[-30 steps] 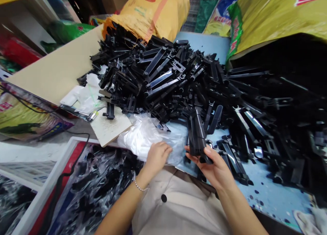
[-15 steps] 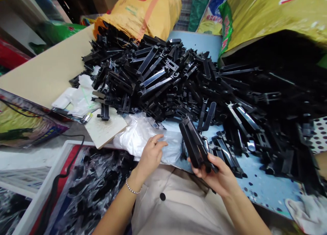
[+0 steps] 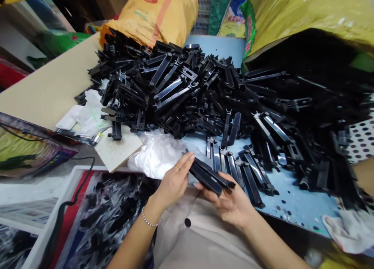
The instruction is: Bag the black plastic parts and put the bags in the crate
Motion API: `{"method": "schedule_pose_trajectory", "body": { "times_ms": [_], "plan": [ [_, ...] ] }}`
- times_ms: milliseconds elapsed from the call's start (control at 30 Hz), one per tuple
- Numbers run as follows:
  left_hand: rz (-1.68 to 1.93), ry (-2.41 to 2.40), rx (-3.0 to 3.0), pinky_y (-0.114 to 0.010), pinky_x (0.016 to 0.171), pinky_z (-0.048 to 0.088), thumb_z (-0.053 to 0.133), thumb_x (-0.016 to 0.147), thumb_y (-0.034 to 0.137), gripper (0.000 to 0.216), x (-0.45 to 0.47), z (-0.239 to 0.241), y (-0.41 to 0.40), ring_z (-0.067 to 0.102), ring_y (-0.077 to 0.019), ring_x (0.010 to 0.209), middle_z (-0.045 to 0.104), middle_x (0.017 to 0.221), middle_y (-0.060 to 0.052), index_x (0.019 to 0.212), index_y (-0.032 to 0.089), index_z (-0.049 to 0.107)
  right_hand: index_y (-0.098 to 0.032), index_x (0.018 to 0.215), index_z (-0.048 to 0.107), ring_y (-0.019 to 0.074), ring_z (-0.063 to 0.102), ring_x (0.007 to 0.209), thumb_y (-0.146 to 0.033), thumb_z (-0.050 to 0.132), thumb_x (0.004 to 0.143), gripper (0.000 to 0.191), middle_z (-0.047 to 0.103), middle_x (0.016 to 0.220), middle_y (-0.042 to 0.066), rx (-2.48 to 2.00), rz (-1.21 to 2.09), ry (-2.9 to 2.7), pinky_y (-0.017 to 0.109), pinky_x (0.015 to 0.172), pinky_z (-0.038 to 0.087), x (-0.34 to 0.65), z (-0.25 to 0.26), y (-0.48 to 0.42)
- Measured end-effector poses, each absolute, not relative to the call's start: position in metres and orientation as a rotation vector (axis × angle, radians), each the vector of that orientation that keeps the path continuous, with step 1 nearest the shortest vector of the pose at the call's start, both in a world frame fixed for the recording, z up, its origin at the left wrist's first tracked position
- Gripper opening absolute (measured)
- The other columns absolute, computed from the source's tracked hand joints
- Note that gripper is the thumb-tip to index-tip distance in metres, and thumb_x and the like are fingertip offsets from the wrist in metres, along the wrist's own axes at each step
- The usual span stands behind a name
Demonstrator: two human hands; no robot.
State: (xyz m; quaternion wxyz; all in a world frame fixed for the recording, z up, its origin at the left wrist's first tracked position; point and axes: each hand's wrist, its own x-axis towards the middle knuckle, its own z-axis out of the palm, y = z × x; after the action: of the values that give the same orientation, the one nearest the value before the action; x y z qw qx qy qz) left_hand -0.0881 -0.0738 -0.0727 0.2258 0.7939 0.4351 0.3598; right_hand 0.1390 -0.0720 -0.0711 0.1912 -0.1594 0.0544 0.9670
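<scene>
Near the table's front edge, my right hand (image 3: 230, 204) is closed round the near end of a small stack of long black plastic parts (image 3: 206, 177). The fingers of my left hand (image 3: 175, 181) are pressed together at the stack's other end. How many parts are in the stack is hard to make out. Crumpled clear plastic bags (image 3: 157, 154) lie just beyond my left hand. To the right of the stack, several similar black parts (image 3: 230, 163) lie side by side on the blue table surface (image 3: 288, 200).
A large heap of black parts (image 3: 175, 85) covers the table's middle, between an orange sack (image 3: 163, 11) and a yellow sack (image 3: 280, 15). A pale square board (image 3: 121, 154) lies at left. Below it, a white-rimmed crate (image 3: 62, 200) holds bagged black parts. A white cloth (image 3: 347, 230) lies at right.
My right hand has turned the stack from steep to more level and brought it left. My left hand has moved slightly right, its fingers closing on the stack's end.
</scene>
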Motion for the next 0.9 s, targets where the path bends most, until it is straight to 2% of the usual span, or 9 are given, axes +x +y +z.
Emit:
{"method": "schedule_pose_trajectory", "body": {
  "times_ms": [100,167,267,333,433,567,667,767,900],
  "plan": [
    [0.948,1.060,2.237,-0.044,0.111,0.043,0.035,0.087,-0.002,0.075,-0.080,-0.064,-0.082,0.039,-0.0250,0.139,0.031,0.155,-0.013,0.154,0.025,0.015,-0.012,0.097,0.061,0.0028,0.041,0.039,-0.052,0.045,0.092,0.043,0.065,0.074,0.004,-0.692,2.548,-0.120,0.011,0.033,0.035,0.119,-0.073,-0.057],
    [0.911,1.007,2.250,-0.044,0.111,0.043,0.036,0.084,-0.004,0.080,-0.078,-0.058,-0.085,0.038,-0.0253,0.140,0.030,0.156,-0.013,0.154,0.026,0.011,-0.015,0.097,0.061,0.0058,0.049,0.047,-0.050,0.051,0.090,0.037,0.065,0.079,0.004,-0.996,2.269,-0.551,0.015,0.039,0.043,0.106,-0.072,-0.055],
    [0.879,0.978,2.230,-0.046,0.110,0.043,0.042,0.080,-0.001,0.080,-0.082,-0.055,-0.085,0.039,-0.0272,0.139,0.035,0.152,-0.015,0.153,0.023,0.019,-0.019,0.119,0.058,0.0177,0.063,0.090,-0.041,0.067,0.081,0.045,0.064,0.112,0.008,-1.182,1.784,-1.305,0.029,0.075,0.057,0.096,-0.067,-0.059],
    [0.982,1.032,2.142,-0.043,0.106,0.047,0.043,0.082,0.001,0.065,-0.088,-0.058,-0.081,0.050,-0.0248,0.129,0.050,0.139,-0.014,0.143,0.023,0.040,-0.022,0.136,0.048,0.0228,0.057,0.114,-0.038,0.068,0.082,0.060,0.053,0.134,0.010,-1.064,1.706,-1.642,0.037,0.094,0.051,0.100,-0.063,-0.060],
    [1.236,1.199,1.881,-0.038,0.096,0.051,0.046,0.084,0.003,0.039,-0.097,-0.063,-0.075,0.061,-0.0201,0.108,0.063,0.111,-0.009,0.113,0.022,0.064,-0.024,0.144,0.039,0.0238,0.051,0.125,-0.038,0.055,0.092,0.056,0.046,0.144,0.010,-1.002,1.648,-1.947,0.044,0.105,0.045,0.107,-0.061,-0.059],
    [1.556,1.374,1.526,-0.037,0.093,0.050,0.057,0.080,0.008,0.019,-0.119,-0.046,-0.076,0.062,-0.0196,0.099,0.064,0.099,-0.006,0.092,0.020,0.065,-0.016,0.140,0.045,0.0286,0.042,0.133,-0.028,0.051,0.094,0.048,0.049,0.142,0.016,-1.131,1.077,-2.406,0.050,0.111,0.036,0.096,-0.069,-0.062],
    [1.692,1.497,1.350,-0.035,0.090,0.049,0.065,0.075,0.016,0.010,-0.167,-0.015,-0.097,0.063,-0.0200,0.092,0.065,0.090,-0.004,0.083,0.021,0.064,-0.012,0.123,0.058,0.0309,0.045,0.129,-0.018,0.055,0.089,0.035,0.055,0.133,0.019,-1.107,0.761,-2.676,0.048,0.106,0.042,0.081,-0.072,-0.066],
    [1.081,1.716,1.339,-0.033,0.078,0.052,0.066,0.068,0.027,0.009,-0.232,-0.004,-0.130,0.063,-0.0225,0.080,0.068,0.079,-0.005,0.073,0.020,0.066,-0.014,0.113,0.063,0.0305,0.052,0.118,-0.012,0.055,0.086,0.029,0.060,0.123,0.017,-1.136,0.630,-2.807,0.045,0.096,0.049,0.072,-0.071,-0.063],
    [0.073,1.867,1.125,-0.036,0.069,0.051,0.053,0.058,0.029,0.017,-0.271,-0.060,-0.185,0.064,-0.0266,0.071,0.069,0.068,-0.005,0.065,0.020,0.065,-0.018,0.133,0.053,0.0309,0.056,0.114,-0.012,0.046,0.091,0.043,0.056,0.131,0.019,-1.215,0.600,-2.835,0.043,0.088,0.052,0.066,-0.068,-0.052]
  ]
}}
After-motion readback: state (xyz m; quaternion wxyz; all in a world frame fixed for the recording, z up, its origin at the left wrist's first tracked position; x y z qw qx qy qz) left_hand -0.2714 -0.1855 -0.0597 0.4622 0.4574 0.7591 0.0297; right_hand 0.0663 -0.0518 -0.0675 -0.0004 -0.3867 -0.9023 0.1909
